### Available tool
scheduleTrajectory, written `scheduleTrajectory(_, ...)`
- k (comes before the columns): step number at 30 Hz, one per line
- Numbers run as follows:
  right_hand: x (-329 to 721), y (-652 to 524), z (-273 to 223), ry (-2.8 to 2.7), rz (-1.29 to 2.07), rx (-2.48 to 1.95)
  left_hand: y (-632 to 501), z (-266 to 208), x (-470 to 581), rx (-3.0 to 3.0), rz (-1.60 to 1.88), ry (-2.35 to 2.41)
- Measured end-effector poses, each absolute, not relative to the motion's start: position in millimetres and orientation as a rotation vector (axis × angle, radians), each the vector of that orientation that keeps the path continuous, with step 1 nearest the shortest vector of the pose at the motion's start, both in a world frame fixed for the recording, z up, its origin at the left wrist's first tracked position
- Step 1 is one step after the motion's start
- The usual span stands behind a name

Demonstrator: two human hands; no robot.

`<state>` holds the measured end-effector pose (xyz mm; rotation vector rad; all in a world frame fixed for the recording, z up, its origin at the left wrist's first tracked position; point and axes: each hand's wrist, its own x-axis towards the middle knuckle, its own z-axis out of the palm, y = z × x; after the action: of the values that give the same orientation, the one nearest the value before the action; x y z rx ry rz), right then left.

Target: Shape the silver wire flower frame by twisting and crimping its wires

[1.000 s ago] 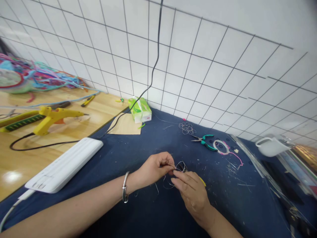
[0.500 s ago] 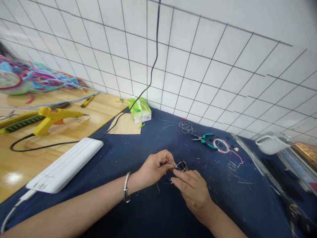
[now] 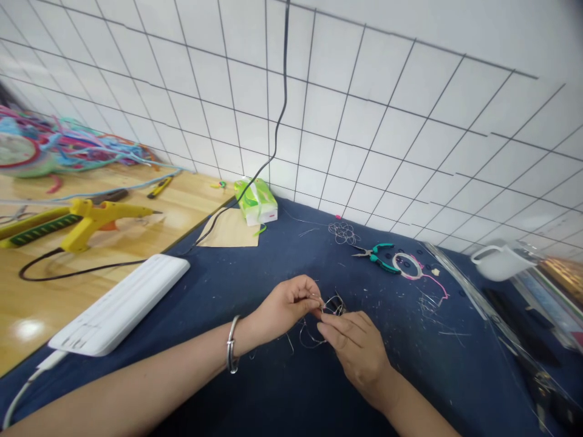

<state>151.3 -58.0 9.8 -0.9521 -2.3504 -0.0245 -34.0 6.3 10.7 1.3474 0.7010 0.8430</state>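
Observation:
Over the dark blue cloth (image 3: 218, 309), my left hand (image 3: 294, 306) is closed, thumb and fingers pinching thin wire (image 3: 328, 301) bent into loops. My right hand (image 3: 357, 349) meets it from the right, fingertips closed on the same wire. One wire loop (image 3: 312, 343) hangs below, between the two hands. Something dark (image 3: 337, 303) sits just behind the right fingers; I cannot tell what it is. Farther back lie a wire flower shape (image 3: 344, 232) and pliers (image 3: 378, 258) with teal handles, their jaws pointing left.
A white power bank or strip (image 3: 121, 303) lies left, with a yellow glue gun (image 3: 98, 221) on the wooden table (image 3: 191, 185). A tissue pack (image 3: 255, 203) stands by the tiled wall. Right are a wire coil (image 3: 407, 266), a white mug (image 3: 501, 262) and wire scraps (image 3: 430, 306).
The wire loop below my hands shows more fully now. My right fingertips have shifted slightly right; my left hand stays nearly in place.

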Motion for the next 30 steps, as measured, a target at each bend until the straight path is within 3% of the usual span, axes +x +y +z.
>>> scheduleTrajectory(14,142,-59,22,-1.675,0.835,-1.407,0,10,-30,1.351,0.837,0.718)
scheduleTrajectory(30,142,-56,23,-1.505,0.927,-1.42,0,9,-30,1.413,0.809,0.74)
